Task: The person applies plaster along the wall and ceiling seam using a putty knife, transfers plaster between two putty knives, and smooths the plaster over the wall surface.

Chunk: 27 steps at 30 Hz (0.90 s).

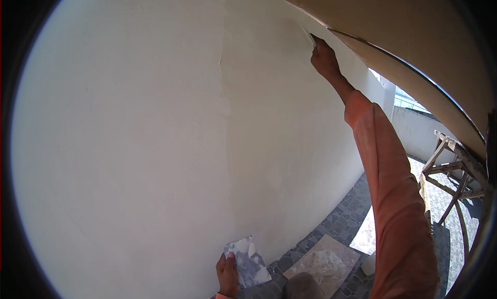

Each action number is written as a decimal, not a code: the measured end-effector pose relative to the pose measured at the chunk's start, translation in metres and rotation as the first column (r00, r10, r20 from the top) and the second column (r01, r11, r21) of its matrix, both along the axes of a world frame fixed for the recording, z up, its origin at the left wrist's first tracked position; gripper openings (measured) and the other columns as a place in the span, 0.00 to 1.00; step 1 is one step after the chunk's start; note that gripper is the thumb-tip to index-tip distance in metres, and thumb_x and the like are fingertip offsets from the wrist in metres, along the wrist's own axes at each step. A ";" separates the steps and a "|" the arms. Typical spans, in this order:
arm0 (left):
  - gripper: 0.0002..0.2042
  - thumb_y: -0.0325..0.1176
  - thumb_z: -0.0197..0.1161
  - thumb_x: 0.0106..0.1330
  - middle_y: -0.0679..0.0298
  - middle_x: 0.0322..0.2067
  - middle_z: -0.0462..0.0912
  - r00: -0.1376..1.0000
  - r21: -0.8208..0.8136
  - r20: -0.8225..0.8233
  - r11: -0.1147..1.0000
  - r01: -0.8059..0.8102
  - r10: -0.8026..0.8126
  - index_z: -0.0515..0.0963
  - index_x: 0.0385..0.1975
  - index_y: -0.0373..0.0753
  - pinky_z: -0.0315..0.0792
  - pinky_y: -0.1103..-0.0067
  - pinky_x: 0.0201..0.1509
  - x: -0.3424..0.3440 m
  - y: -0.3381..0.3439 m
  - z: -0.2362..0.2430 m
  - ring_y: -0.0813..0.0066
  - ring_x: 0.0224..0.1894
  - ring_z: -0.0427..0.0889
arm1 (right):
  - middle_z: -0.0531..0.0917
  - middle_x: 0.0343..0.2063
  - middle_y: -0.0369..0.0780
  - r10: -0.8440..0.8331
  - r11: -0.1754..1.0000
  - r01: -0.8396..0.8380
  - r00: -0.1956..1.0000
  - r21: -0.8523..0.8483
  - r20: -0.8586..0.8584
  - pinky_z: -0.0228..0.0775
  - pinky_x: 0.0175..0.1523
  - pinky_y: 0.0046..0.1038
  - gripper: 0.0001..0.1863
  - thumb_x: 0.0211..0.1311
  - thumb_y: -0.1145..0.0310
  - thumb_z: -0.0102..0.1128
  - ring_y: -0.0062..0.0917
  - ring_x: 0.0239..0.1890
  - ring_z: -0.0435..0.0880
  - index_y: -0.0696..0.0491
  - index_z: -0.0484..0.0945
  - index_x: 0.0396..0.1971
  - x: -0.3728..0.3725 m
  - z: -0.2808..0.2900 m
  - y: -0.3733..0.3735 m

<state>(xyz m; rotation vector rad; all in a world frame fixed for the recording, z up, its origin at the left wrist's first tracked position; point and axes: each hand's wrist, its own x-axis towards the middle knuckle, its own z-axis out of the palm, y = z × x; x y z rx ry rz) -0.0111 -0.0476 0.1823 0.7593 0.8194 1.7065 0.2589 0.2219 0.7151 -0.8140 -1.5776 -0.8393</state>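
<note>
My right arm, in an orange sleeve, stretches up to the far right of a pale wall (134,133). The right hand (325,58) is closed round a putty knife (312,39), its thin blade edge-on at the wall near the ceiling line. Low in front of me, my left hand (228,276) grips a flat grey board (250,267) by its left edge, thumb on top. White putty is smeared over that board. A darker, damp-looking strip (269,123) runs down the wall's right part, with a ragged left border.
On the grey stone-patterned floor (357,195) lies a square sheet (298,268) bearing a heap of white putty (327,262). A small pale container (368,266) stands beside it. A wooden trestle (446,167) is at the right. Overhead, a brownish ceiling (414,30) slopes across the upper right.
</note>
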 end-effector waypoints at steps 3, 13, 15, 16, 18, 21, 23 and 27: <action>0.15 0.34 0.51 0.77 0.63 0.43 0.82 1.000 0.015 0.025 1.000 -0.011 0.010 0.74 0.52 0.29 0.73 0.79 0.50 -0.003 -0.003 0.001 0.77 0.44 0.80 | 0.77 0.56 0.52 0.016 1.000 -0.016 1.000 -0.001 0.023 0.71 0.62 0.41 0.24 0.68 0.76 0.46 0.46 0.57 0.77 0.53 0.70 0.64 -0.010 0.001 0.002; 0.14 0.33 0.50 0.77 0.62 0.43 0.83 0.999 0.010 0.045 1.000 -0.011 0.010 0.75 0.51 0.29 0.73 0.80 0.50 0.001 -0.002 0.002 0.77 0.43 0.80 | 0.68 0.66 0.48 -0.032 0.999 0.027 0.993 0.046 0.113 0.64 0.70 0.39 0.35 0.58 0.84 0.46 0.44 0.67 0.68 0.54 0.62 0.69 -0.016 -0.017 0.029; 0.15 0.34 0.50 0.77 0.62 0.43 0.83 1.000 0.035 0.025 0.999 -0.011 0.010 0.75 0.52 0.29 0.73 0.80 0.49 -0.001 0.003 -0.007 0.77 0.43 0.80 | 0.66 0.68 0.47 -0.058 0.997 0.051 0.989 0.057 0.134 0.63 0.71 0.37 0.36 0.59 0.85 0.46 0.43 0.68 0.66 0.54 0.60 0.70 -0.018 -0.022 0.032; 0.15 0.34 0.50 0.77 0.62 0.43 0.83 1.000 0.034 0.026 0.999 -0.009 0.008 0.75 0.52 0.29 0.73 0.80 0.49 0.000 0.003 -0.007 0.77 0.43 0.80 | 0.64 0.69 0.47 -0.082 0.995 0.073 0.984 0.067 0.160 0.61 0.72 0.36 0.37 0.59 0.86 0.46 0.42 0.69 0.65 0.54 0.58 0.72 -0.020 -0.026 0.033; 0.15 0.34 0.51 0.77 0.62 0.43 0.83 1.000 0.070 0.011 0.997 -0.014 0.013 0.74 0.53 0.29 0.74 0.80 0.49 0.002 0.003 -0.003 0.76 0.43 0.80 | 0.64 0.69 0.47 -0.093 0.994 0.078 0.975 0.083 0.200 0.61 0.72 0.36 0.38 0.58 0.87 0.46 0.43 0.69 0.65 0.54 0.58 0.71 -0.019 -0.044 0.032; 0.16 0.34 0.50 0.77 0.62 0.43 0.83 0.998 0.037 0.043 0.998 0.041 -0.043 0.74 0.54 0.29 0.74 0.79 0.49 0.000 0.000 0.004 0.77 0.44 0.80 | 0.65 0.68 0.47 -0.116 0.991 0.094 0.956 0.096 0.270 0.61 0.72 0.36 0.36 0.60 0.86 0.46 0.42 0.69 0.65 0.54 0.59 0.71 -0.014 -0.071 0.020; 0.15 0.34 0.50 0.77 0.63 0.43 0.83 0.999 0.030 0.039 0.999 0.011 -0.013 0.74 0.54 0.29 0.73 0.79 0.50 -0.001 0.001 0.000 0.77 0.44 0.80 | 0.66 0.68 0.47 0.006 0.990 0.044 0.939 -0.135 0.343 0.61 0.72 0.36 0.33 0.64 0.83 0.46 0.40 0.69 0.65 0.54 0.59 0.71 -0.011 -0.080 -0.005; 0.15 0.34 0.50 0.77 0.64 0.42 0.83 0.999 0.032 0.044 0.999 0.012 -0.013 0.75 0.53 0.30 0.73 0.80 0.50 0.002 0.002 0.002 0.78 0.44 0.80 | 0.78 0.52 0.54 0.082 0.997 -0.083 0.994 0.007 0.079 0.73 0.56 0.43 0.19 0.69 0.76 0.46 0.47 0.53 0.79 0.59 0.70 0.59 0.007 -0.066 -0.020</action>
